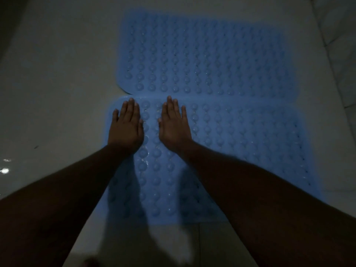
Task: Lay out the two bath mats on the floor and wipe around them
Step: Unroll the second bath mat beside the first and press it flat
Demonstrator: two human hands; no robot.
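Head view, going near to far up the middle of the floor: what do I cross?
Bare floor tile → near mat, with left hand and right hand flat on it → far mat → floor.

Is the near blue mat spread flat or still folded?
Spread flat: the near mat lies open on the floor, bumps up, with the left hand and right hand flat on it.

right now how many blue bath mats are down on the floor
2. The far mat lies flat ahead; the near mat lies flat just below it, their long edges meeting, with the left hand and right hand pressed flat on its left end.
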